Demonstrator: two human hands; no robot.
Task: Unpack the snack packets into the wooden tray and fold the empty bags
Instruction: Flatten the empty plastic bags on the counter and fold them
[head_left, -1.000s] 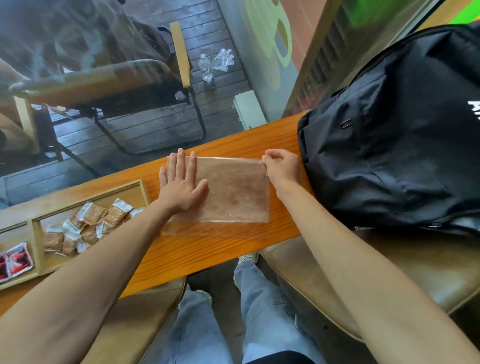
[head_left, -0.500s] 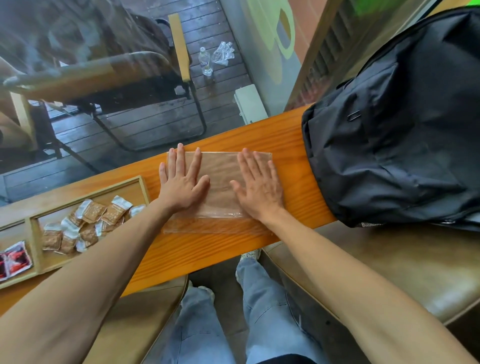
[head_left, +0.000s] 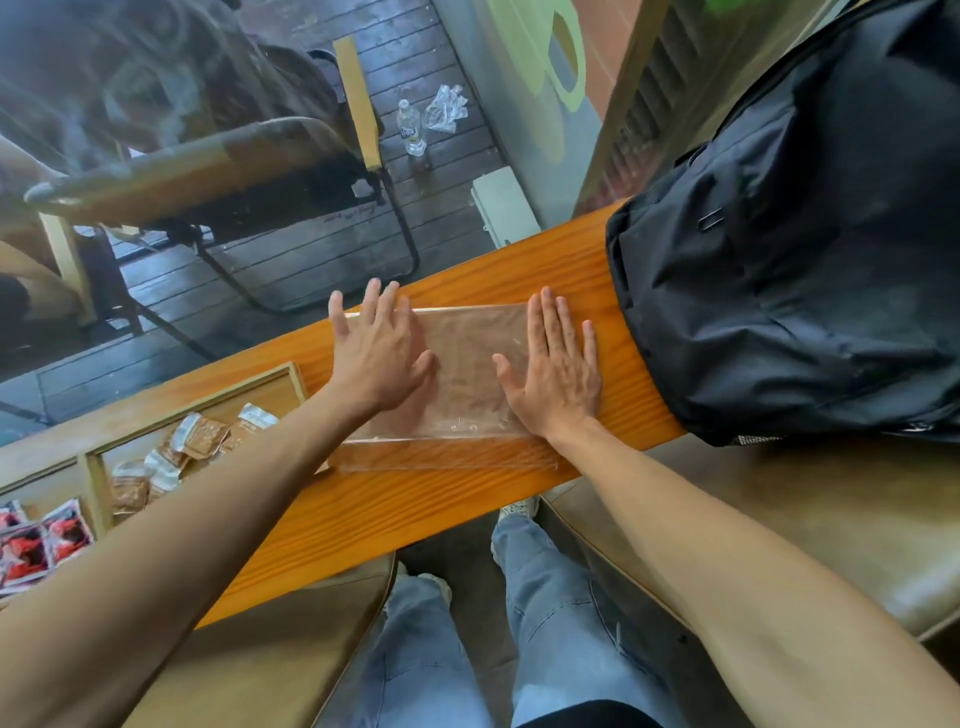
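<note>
A clear empty plastic bag lies flat on the orange wooden counter. My left hand presses flat on the bag's left side with straight fingers. My right hand presses flat on its right side, fingers spread. A folded strip of the bag shows along the near edge. The wooden tray sits to the left, with several brown snack packets in one compartment and red packets in the compartment further left.
A black backpack covers the right end of the counter, close to my right hand. Brown cushioned seats lie below the counter on both sides of my legs. Behind the glass are a chair and a bottle.
My right hand went from pinching the bag's far right corner to lying flat on the bag, then slid right toward its edge. The left hand stayed pressed on the left side.
</note>
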